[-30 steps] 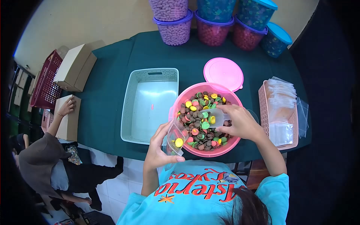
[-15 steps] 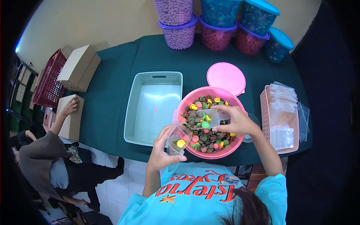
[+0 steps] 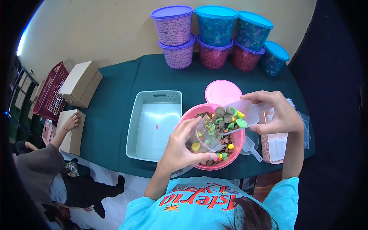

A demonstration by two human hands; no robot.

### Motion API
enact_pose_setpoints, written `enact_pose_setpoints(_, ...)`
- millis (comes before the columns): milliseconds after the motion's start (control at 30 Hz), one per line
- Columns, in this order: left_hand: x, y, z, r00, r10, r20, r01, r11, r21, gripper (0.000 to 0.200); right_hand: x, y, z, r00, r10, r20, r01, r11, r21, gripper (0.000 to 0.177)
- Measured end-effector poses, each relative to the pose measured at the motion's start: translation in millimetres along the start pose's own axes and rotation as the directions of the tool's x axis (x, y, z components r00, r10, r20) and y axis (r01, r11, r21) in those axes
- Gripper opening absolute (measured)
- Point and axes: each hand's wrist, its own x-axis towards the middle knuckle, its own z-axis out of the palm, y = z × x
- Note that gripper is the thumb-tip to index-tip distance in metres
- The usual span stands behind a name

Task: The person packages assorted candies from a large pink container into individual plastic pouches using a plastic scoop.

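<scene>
My right hand (image 3: pixel 278 111) grips a translucent scoop (image 3: pixel 250 112), raised and tilted to the left. Brown, green and yellow chip-like pieces (image 3: pixel 230 117) are heaped at the scoop's front. Curled around a clear plastic container (image 3: pixel 209 136), my left hand (image 3: pixel 180 147) tips it toward the scoop's mouth. A yellow piece shows in or through its clear wall. Both hands are over a pink tub (image 3: pixel 240 147) that holds more of the mixed pieces, partly hidden by my hands.
Left of the tub stands a pale green basket (image 3: pixel 131 130); behind it lies a pink lid (image 3: pixel 222 93). Another scoop (image 3: pixel 251 147) rests at right near a pink basket of plastic bags (image 3: pixel 276 147). Lidded tubs (image 3: pixel 212 57) stack at the back. A person (image 3: pixel 40 165) touches a cardboard box (image 3: pixel 73 134).
The scoop has risen out of the tub with pieces on it and now meets the clear container. My left hand has moved up and right. The view has tilted upward.
</scene>
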Motion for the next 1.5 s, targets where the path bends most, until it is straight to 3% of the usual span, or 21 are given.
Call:
enact_pose_setpoints(33,3,-1,5,0.999,-0.024,0.027,0.024,1.000,-0.002,0.085,-1,-4,-3,1.000,0.002,-0.010,-0.002,1.000,-0.008,0.058)
enact_pose_setpoints(100,7,-1,14,0.998,-0.060,0.023,0.061,0.995,-0.075,0.084,-1,-14,-7,0.997,0.011,0.070,0.008,0.966,-0.259,0.059)
enact_pose_setpoints(133,8,-1,17,0.998,-0.042,0.051,0.044,0.998,-0.041,0.084,0,-19,-7,0.998,0.015,0.063,0.002,0.965,-0.263,0.059)
enact_pose_setpoints(200,9,-4,26,0.995,-0.030,0.091,0.031,0.999,-0.015,0.083,6,-32,-6,0.972,0.172,0.160,-0.075,0.873,-0.482,0.055)
enact_pose_setpoints(233,9,-3,30,0.995,-0.029,0.099,0.031,0.999,-0.014,0.083,9,-38,-3,0.972,0.177,0.154,-0.083,0.874,-0.479,0.055)
enact_pose_setpoints(300,8,-1,37,0.995,0.010,0.102,-0.014,0.999,0.041,0.082,17,-52,4,0.902,0.269,0.336,-0.005,0.787,-0.617,0.049)
enact_pose_setpoints(333,7,0,41,0.993,-0.031,0.115,0.031,0.999,-0.005,0.082,17,-59,9,0.904,0.219,0.367,0.082,0.754,-0.652,0.038)
enact_pose_setpoints(433,3,-6,40,0.988,-0.028,0.153,0.028,1.000,0.000,0.086,20,-72,23,0.897,0.187,0.400,0.190,0.654,-0.732,0.034)
enact_pose_setpoints(600,-6,-7,32,0.990,-0.092,0.111,0.095,0.995,-0.019,0.091,9,-82,17,0.948,0.103,0.302,0.173,0.629,-0.758,0.037)
enact_pose_setpoints(667,-8,-10,27,0.994,-0.088,0.066,0.088,0.996,0.005,0.093,3,-83,5,0.980,0.109,0.169,0.063,0.632,-0.772,0.041)
enact_pose_setpoints(700,-10,-14,24,0.994,-0.093,0.061,0.092,0.996,0.004,0.093,0,-79,1,0.979,0.106,0.176,0.070,0.633,-0.771,0.041)
enact_pose_setpoints(767,-13,-21,15,0.999,-0.041,0.022,0.043,0.996,-0.080,0.093,-7,-72,-7,0.994,0.091,0.054,-0.025,0.702,-0.711,0.047)
enact_pose_setpoints(800,-13,-20,8,0.999,-0.028,0.017,0.029,0.998,-0.061,0.093,-10,-67,-7,0.987,0.160,0.033,-0.092,0.716,-0.692,0.049)
enact_pose_setpoints(967,-20,-29,7,0.991,-0.056,-0.121,0.014,0.948,-0.319,0.094,-30,16,50,0.994,0.107,-0.017,-0.100,0.850,-0.518,0.055)
enact_pose_setpoints(1033,-20,-26,10,0.989,-0.019,-0.145,-0.037,0.927,-0.373,0.094,-31,27,77,0.976,0.214,0.037,-0.171,0.863,-0.476,0.057)
enact_pose_setpoints(1167,-20,-19,18,0.992,-0.024,-0.125,-0.028,0.916,-0.401,0.095,-35,31,105,0.971,0.217,0.098,-0.142,0.859,-0.491,0.056)
enact_pose_setpoints(1233,-19,-20,22,0.994,-0.020,-0.103,-0.022,0.920,-0.391,0.095,-37,24,110,0.989,0.036,-0.146,-0.082,0.942,-0.326,0.054)
enact_pose_setpoints(1300,-18,-22,28,0.990,0.008,-0.138,-0.055,0.940,-0.338,0.095,-43,9,110,0.987,0.079,-0.136,-0.080,0.997,0.001,0.049)
enact_pose_setpoints(1367,-15,-24,36,0.986,0.017,-0.163,-0.073,0.937,-0.341,0.096,-48,-8,116,0.994,0.055,-0.095,-0.023,0.951,0.309,0.040)
enact_pose_setpoints(1433,-13,-23,44,0.974,-0.088,-0.210,0.002,0.926,-0.377,0.103,-52,-13,137,0.978,0.148,-0.145,-0.063,0.879,0.473,0.034)
enact_pose_setpoints(1500,-9,-15,51,0.963,-0.103,-0.251,-0.001,0.923,-0.384,0.102,-49,-21,149,0.960,0.159,-0.229,-0.020,0.857,0.514,0.030)
